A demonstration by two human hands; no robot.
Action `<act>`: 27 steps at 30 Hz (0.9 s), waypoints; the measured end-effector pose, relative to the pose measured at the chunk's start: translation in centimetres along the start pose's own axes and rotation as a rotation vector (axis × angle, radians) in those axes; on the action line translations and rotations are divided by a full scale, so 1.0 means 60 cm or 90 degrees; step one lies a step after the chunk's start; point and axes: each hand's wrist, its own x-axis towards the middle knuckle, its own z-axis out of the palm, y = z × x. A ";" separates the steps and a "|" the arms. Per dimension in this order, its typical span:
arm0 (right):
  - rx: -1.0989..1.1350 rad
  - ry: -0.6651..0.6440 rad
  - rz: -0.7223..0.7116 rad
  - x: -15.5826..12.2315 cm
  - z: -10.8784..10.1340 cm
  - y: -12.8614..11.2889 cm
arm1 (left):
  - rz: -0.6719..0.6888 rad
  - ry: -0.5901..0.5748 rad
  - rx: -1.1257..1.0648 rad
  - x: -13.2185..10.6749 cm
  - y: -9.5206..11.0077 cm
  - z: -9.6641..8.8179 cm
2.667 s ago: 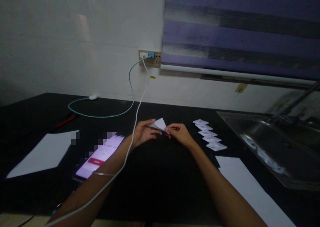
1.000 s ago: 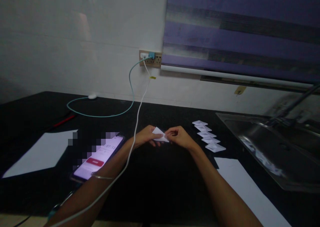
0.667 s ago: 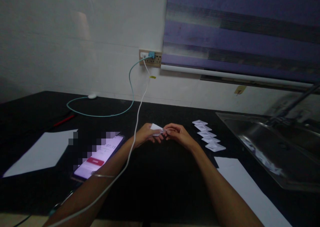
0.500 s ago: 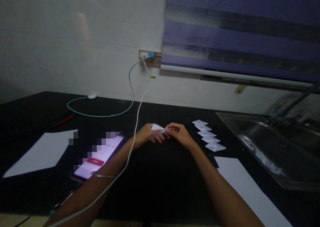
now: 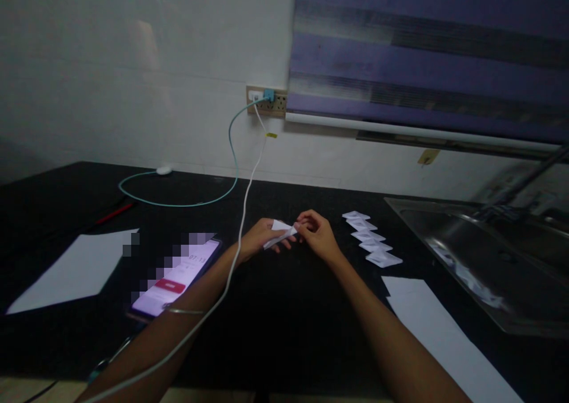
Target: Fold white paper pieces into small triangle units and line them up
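A small folded piece of white paper (image 5: 281,226) is held between my two hands above the dark counter. My left hand (image 5: 261,237) grips its left side, thumb on top and fingers underneath. My right hand (image 5: 317,232) pinches the paper's right corner between thumb and fingertips. To the right of that hand, several folded white paper pieces (image 5: 372,237) lie overlapping in a slanting row. White paper sheets (image 5: 438,320) rest beside my right forearm, and another white sheet (image 5: 75,269) lies at the left.
A lit phone (image 5: 178,281) lies beside my left forearm. A white cable (image 5: 243,213) hangs from the wall socket (image 5: 279,103) across that forearm. A teal cable (image 5: 178,205) loops over the counter (image 5: 284,320). At the right is a metal sink (image 5: 493,261).
The folded paper shows more of its surface now, with its right part turned up. My right hand's fingers have shifted slightly at its corner; my left hand keeps its grip.
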 end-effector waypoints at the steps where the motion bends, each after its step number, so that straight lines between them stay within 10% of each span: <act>1: -0.006 0.008 0.000 -0.001 0.001 -0.002 | -0.001 0.001 0.000 0.000 0.001 0.001; 27: -0.183 -0.103 -0.015 -0.002 -0.008 -0.004 | -0.010 0.063 -0.141 0.001 -0.003 0.002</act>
